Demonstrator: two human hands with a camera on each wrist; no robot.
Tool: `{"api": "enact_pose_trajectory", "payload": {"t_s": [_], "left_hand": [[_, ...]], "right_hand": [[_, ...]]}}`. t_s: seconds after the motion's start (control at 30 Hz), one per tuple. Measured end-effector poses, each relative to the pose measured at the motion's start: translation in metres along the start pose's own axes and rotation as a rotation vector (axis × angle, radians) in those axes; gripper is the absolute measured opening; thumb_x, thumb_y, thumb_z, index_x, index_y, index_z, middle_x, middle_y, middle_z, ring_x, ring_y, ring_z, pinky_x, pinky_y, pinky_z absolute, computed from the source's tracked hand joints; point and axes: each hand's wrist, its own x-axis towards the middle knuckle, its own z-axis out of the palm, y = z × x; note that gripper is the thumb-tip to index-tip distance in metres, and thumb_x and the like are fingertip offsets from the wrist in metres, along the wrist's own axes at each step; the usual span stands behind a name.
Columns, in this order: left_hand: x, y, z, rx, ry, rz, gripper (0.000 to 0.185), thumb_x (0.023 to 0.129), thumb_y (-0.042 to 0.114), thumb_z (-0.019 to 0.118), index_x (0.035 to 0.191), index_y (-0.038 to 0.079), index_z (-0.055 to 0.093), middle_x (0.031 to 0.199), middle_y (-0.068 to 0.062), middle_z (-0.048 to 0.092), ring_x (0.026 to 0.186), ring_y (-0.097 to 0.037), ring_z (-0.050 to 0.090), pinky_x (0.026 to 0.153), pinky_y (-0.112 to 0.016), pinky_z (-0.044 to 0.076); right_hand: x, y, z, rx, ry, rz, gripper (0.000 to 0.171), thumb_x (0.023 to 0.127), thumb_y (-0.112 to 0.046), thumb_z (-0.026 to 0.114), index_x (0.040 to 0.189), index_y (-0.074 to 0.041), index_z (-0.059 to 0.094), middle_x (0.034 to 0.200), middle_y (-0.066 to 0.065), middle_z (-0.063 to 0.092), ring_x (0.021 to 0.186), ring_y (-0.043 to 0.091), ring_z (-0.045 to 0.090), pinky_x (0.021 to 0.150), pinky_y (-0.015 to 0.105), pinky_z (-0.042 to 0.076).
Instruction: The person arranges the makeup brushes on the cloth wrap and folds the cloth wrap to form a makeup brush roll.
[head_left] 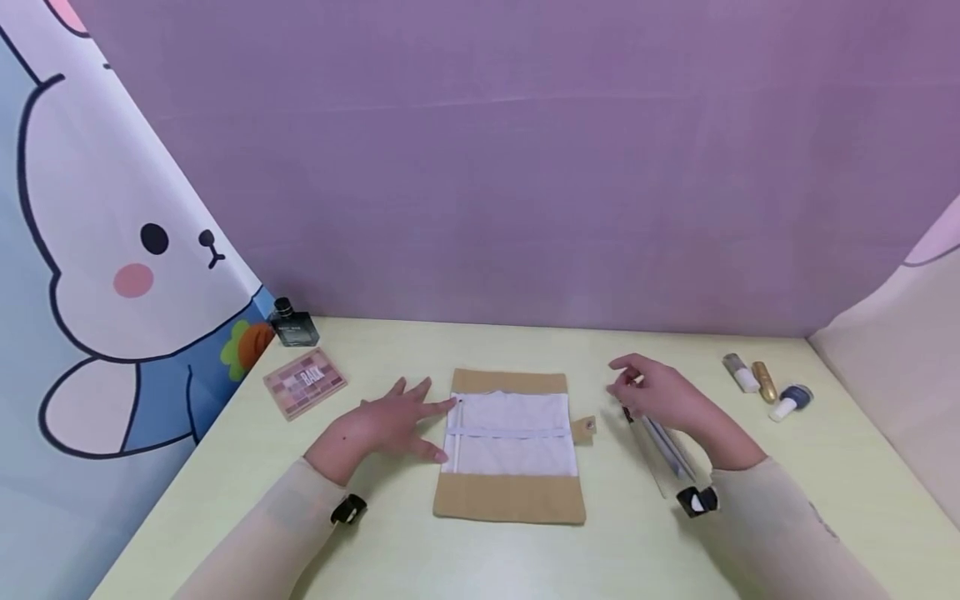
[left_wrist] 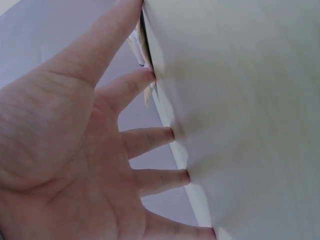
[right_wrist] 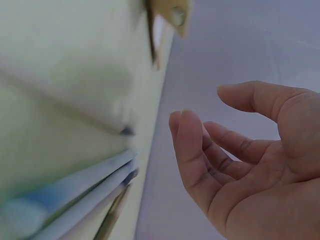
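A brown fabric case (head_left: 510,500) lies unfolded on the table, with a white lining, a strap across its middle and a snap tab (head_left: 584,430) on its right. My left hand (head_left: 397,421) spreads its fingers at the case's left edge, thumb and index finger touching it. In the left wrist view its fingertips (left_wrist: 181,176) rest on the surface. My right hand (head_left: 660,396) hovers right of the case, fingers loosely bent and holding nothing. Below it lie several slim sticks (head_left: 663,446), some dark-tipped; a pale stick (right_wrist: 65,100) lies apart. Their exact kind is unclear.
At the back left stand a dark perfume bottle (head_left: 296,325) and, before it, a pink eyeshadow palette (head_left: 306,383). On the right lie a grey-and-white tube (head_left: 741,372), a gold tube (head_left: 764,382) and a dark bottle with a white cap (head_left: 792,401). A purple cloth (head_left: 525,208) hangs behind.
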Motion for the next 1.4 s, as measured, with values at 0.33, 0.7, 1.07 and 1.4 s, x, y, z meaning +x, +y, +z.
{"api": "enact_pose_trajectory", "payload": {"t_s": [0.33, 0.7, 1.07, 1.4], "left_hand": [[-0.002, 0.002, 0.000, -0.008, 0.017, 0.007, 0.095, 0.085, 0.067, 0.080, 0.166, 0.038, 0.039, 0.181, -0.018, 0.015, 0.163, -0.060, 0.010, 0.105, -0.099, 0.018], [-0.001, 0.001, 0.001, -0.008, 0.015, 0.002, 0.095, 0.085, 0.067, 0.079, 0.165, 0.040, 0.038, 0.181, -0.017, 0.014, 0.164, -0.058, 0.009, 0.106, -0.098, 0.017], [-0.003, 0.002, 0.000, -0.006, 0.014, 0.002, 0.095, 0.085, 0.066, 0.080, 0.166, 0.038, 0.039, 0.181, -0.018, 0.015, 0.163, -0.059, 0.010, 0.105, -0.099, 0.018], [-0.003, 0.002, 0.000, -0.001, 0.008, 0.001, 0.095, 0.085, 0.068, 0.079, 0.166, 0.039, 0.038, 0.181, -0.017, 0.014, 0.164, -0.058, 0.010, 0.106, -0.098, 0.018]], "right_hand": [[-0.010, 0.025, 0.002, -0.108, -0.012, -0.015, 0.064, 0.095, -0.009, 0.076, 0.148, 0.014, 0.048, 0.119, 0.025, 0.066, 0.088, 0.020, 0.064, 0.073, 0.033, 0.056], [-0.016, 0.021, 0.009, -0.224, -0.030, 0.017, 0.062, 0.092, -0.006, 0.077, 0.145, 0.015, 0.050, 0.108, 0.015, 0.065, 0.086, 0.020, 0.057, 0.073, 0.033, 0.050], [-0.015, 0.022, 0.015, -0.231, -0.047, 0.020, 0.055, 0.091, -0.002, 0.073, 0.139, 0.018, 0.055, 0.101, 0.017, 0.062, 0.076, 0.018, 0.050, 0.066, 0.030, 0.044], [-0.011, 0.017, 0.018, -0.258, -0.046, 0.011, 0.043, 0.089, 0.002, 0.070, 0.129, 0.015, 0.062, 0.099, 0.013, 0.063, 0.087, 0.022, 0.056, 0.074, 0.034, 0.051]]}}
